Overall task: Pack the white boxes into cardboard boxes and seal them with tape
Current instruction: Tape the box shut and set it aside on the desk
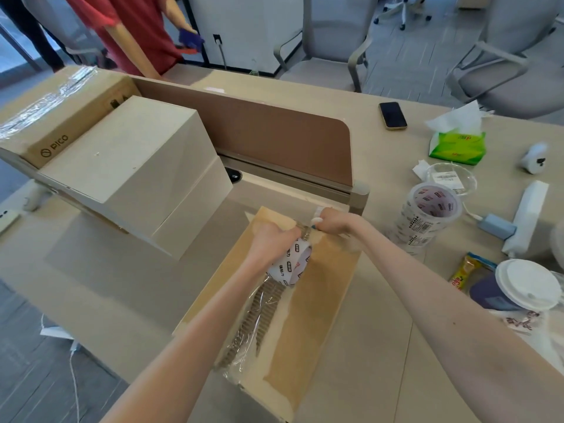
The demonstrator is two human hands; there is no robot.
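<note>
Head view: taping the seam of the cardboard box (308, 315), at 6 o'clock.
Left hand (271, 242) curls round the tape roll (291, 264); right hand (331, 222), at its 1 o'clock, seems to pinch the tape (259, 312) at the far edge. Keep it taut and centred. White boxes (128, 160) stand at 10 o'clock.

Cardboard box (314, 300): matt brown paperboard, top skin torn to rough corrugated ridges. Clear tape (244, 358): glossy, wrinkled plastic film; tape roll (290, 265) with a printed white paper core. White boxes (128, 160): smooth, matt card
</note>
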